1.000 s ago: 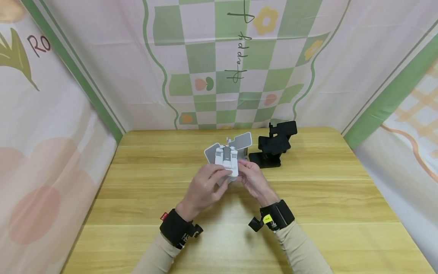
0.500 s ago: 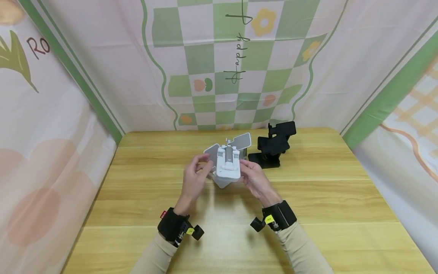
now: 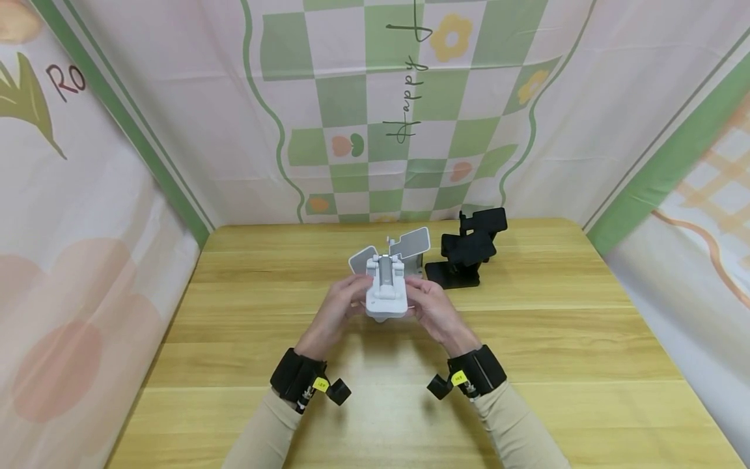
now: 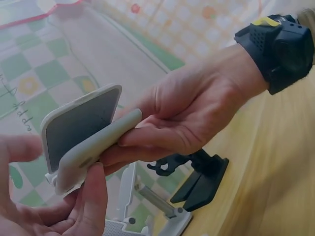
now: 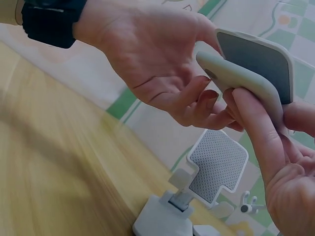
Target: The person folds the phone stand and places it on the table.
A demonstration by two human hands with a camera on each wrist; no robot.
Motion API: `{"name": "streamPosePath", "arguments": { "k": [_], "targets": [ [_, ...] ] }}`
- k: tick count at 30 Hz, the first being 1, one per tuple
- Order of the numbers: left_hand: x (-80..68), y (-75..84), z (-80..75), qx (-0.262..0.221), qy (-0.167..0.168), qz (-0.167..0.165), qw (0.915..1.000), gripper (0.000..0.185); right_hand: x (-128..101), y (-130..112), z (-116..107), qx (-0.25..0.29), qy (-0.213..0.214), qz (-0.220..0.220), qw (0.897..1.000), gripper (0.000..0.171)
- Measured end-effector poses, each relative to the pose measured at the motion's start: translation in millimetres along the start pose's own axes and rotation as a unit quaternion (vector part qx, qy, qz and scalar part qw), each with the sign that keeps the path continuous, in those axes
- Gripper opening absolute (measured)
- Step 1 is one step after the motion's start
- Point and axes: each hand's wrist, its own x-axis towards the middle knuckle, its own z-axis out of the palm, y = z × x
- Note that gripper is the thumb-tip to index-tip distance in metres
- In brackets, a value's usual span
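Observation:
Both hands hold a white folding phone stand (image 3: 385,294) a little above the wooden table (image 3: 246,339). My left hand (image 3: 350,294) grips its left side and my right hand (image 3: 419,297) grips its right side. Its hinge and underside face me. In the left wrist view the stand's flat plate with a grey pad (image 4: 81,132) lies across the right hand's fingers (image 4: 162,137), and my left hand's fingers (image 4: 91,196) curl under it. In the right wrist view, fingers of both hands pinch the same plate (image 5: 248,61).
A second white stand (image 3: 411,242) with a grey mesh pad (image 5: 217,166) stands on the table just behind the hands. Two black phone stands (image 3: 469,251) sit to its right near the back edge. Patterned cloth walls enclose the table on three sides.
My left hand came off the stand's front, hovered with fingers spread, and now grips its left side. The stand has tilted and dropped slightly. The right hand kept its hold.

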Motion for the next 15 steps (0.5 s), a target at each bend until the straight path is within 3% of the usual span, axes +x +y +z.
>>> {"name": "streamPosePath", "arguments": {
  "k": [8, 15],
  "targets": [
    [2.0, -0.8, -0.8, 0.009, 0.001, -0.018, 0.9998, 0.049, -0.7, -0.4, -2.2, -0.011, -0.022, 0.002, 1.0, 0.049],
    [2.1, -1.3, -2.0, 0.011, 0.001, -0.01, 0.9999, 0.048, -1.7, -3.1, -3.3, 0.028, -0.044, 0.007, 0.999, 0.043]
  ]
}}
